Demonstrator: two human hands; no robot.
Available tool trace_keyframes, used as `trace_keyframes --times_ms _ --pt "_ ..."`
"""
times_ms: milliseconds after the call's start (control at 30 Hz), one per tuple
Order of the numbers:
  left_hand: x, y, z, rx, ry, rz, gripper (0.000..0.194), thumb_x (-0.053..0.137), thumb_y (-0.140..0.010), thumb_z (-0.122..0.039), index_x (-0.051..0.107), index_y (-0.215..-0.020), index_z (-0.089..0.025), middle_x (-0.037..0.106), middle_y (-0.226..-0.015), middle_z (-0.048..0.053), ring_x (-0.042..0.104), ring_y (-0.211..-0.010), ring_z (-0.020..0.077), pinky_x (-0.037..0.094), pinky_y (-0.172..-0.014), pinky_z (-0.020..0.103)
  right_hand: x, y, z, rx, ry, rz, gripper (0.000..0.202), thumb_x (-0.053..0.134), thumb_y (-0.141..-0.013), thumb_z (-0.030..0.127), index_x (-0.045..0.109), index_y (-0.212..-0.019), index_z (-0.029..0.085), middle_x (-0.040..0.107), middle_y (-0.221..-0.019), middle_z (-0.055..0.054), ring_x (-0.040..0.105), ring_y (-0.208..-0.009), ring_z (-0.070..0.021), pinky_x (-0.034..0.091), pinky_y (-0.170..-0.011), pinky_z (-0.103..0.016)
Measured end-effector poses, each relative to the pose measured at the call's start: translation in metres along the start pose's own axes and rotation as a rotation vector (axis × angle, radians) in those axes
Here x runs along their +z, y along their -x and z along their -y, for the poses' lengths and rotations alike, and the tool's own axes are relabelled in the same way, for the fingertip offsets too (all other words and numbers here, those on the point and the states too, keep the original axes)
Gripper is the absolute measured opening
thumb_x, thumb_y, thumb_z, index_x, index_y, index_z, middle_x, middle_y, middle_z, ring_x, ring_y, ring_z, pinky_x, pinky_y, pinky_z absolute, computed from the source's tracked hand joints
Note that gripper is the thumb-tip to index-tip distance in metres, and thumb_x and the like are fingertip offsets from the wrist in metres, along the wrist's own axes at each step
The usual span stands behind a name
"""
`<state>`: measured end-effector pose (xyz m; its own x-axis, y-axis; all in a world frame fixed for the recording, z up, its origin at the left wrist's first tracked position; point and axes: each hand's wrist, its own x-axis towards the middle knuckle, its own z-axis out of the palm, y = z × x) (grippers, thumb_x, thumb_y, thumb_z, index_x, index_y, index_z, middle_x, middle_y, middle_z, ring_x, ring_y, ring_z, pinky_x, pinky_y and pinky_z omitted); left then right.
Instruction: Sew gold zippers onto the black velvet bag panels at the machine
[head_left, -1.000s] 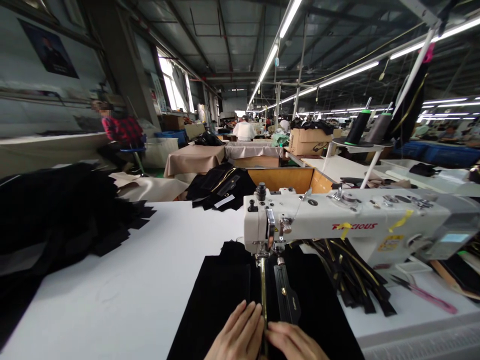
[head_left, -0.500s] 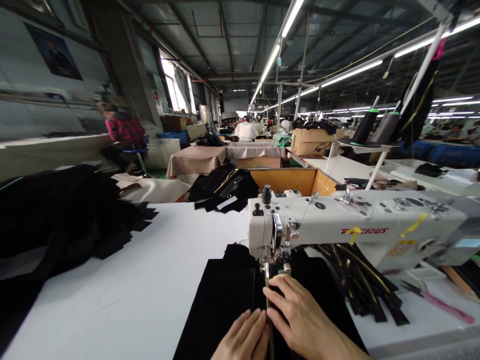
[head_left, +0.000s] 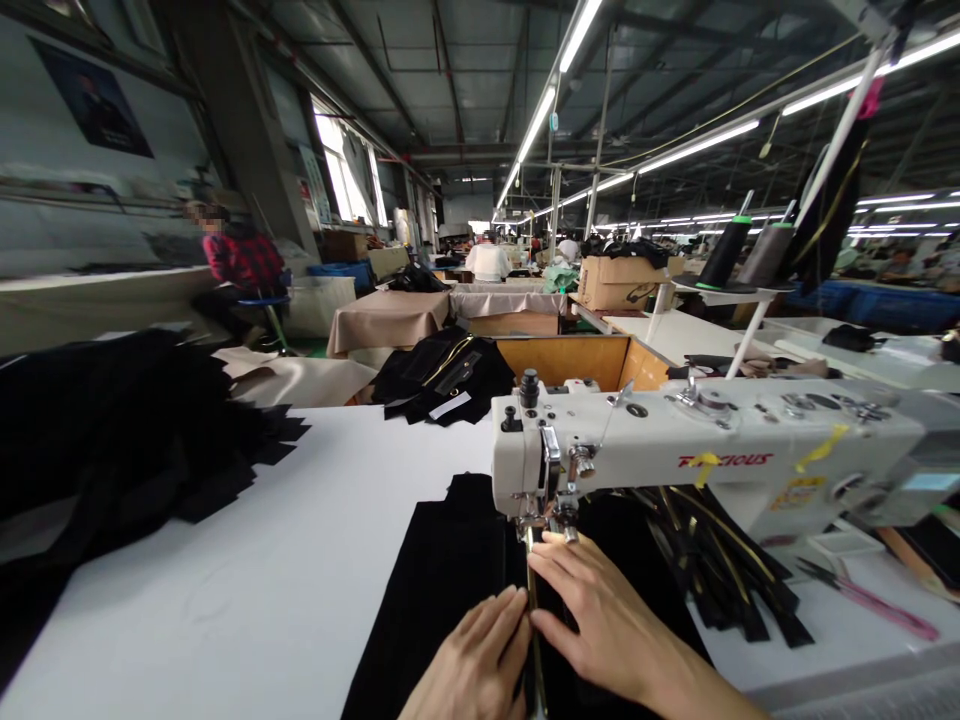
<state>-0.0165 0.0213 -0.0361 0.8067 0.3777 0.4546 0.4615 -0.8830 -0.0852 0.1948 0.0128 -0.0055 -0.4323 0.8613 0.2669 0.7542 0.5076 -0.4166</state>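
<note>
A white sewing machine (head_left: 720,455) stands on the white table (head_left: 300,570). Black fabric (head_left: 442,580) with a gold zipper (head_left: 531,580) lies under its presser foot (head_left: 551,520). My left hand (head_left: 472,660) rests flat on the fabric just left of the zipper, fingers together. On the other side of the zipper my right hand (head_left: 600,615) presses down on the black fabric, its fingertips close below the presser foot. Neither hand grips anything that I can see.
A heap of black fabric pieces (head_left: 120,440) fills the table's left side. Black zipper strips with gold teeth (head_left: 720,560) lie under the machine arm, pink-handled scissors (head_left: 870,598) to the right. Thread cones (head_left: 724,255) stand behind. A person in red (head_left: 240,265) sits far left.
My right hand has moved forward along the zipper, from beside my left hand up to the presser foot. My left hand has stayed near the table's front edge.
</note>
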Motion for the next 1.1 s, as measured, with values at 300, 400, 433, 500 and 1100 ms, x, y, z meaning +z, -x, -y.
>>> trace_keyframes --times_ms 300,400,433,500,1100 --pt "-0.008 -0.005 0.0 0.04 -0.05 0.051 0.054 0.047 -0.069 -0.007 0.055 -0.122 -0.003 0.065 -0.123 0.021 0.065 -0.113 0.0308 0.059 -0.092 0.039 0.0 0.013 0.006 -0.001 0.021 0.1 0.052 0.059 -0.086 0.026 0.057 -0.136 0.011 0.056 -0.14 -0.01 0.046 -0.135 -0.0278 0.029 -0.12 -0.048" --pt "-0.009 -0.006 0.0 0.001 -0.016 0.058 0.057 0.048 -0.071 -0.007 0.053 -0.127 -0.004 0.063 -0.127 0.02 0.062 -0.117 0.0299 0.057 -0.096 0.039 -0.001 0.008 0.002 -0.011 0.018 0.082 0.048 0.058 -0.087 0.027 0.059 -0.134 0.014 0.057 -0.139 -0.008 0.047 -0.134 -0.026 0.027 -0.121 -0.047" --pt "-0.008 -0.007 0.001 -0.016 -0.011 0.063 0.057 0.049 -0.072 -0.007 0.051 -0.129 -0.005 0.062 -0.129 0.02 0.061 -0.119 0.0296 0.056 -0.097 0.039 -0.001 0.007 0.0 -0.012 0.015 0.068 0.047 0.058 -0.088 0.027 0.059 -0.133 0.015 0.058 -0.139 -0.007 0.047 -0.133 -0.0254 0.027 -0.121 -0.046" --pt "-0.006 -0.007 0.002 -0.046 -0.005 0.075 0.055 0.049 -0.077 -0.007 0.049 -0.132 -0.005 0.06 -0.132 0.019 0.059 -0.122 0.0295 0.055 -0.1 0.04 0.0 0.004 -0.003 -0.018 0.009 0.036 0.046 0.058 -0.087 0.026 0.059 -0.133 0.016 0.058 -0.138 -0.007 0.049 -0.131 -0.0243 0.026 -0.121 -0.046" --pt "0.004 -0.021 0.013 -0.249 0.196 0.007 0.062 0.043 -0.07 -0.001 0.052 -0.13 -0.012 0.061 -0.129 0.015 0.055 -0.127 0.026 0.05 -0.105 0.044 0.006 -0.01 -0.022 -0.01 0.049 -0.028 0.048 0.058 -0.086 0.015 0.054 -0.134 0.015 0.06 -0.133 -0.012 0.053 -0.124 -0.0282 0.039 -0.112 -0.05"
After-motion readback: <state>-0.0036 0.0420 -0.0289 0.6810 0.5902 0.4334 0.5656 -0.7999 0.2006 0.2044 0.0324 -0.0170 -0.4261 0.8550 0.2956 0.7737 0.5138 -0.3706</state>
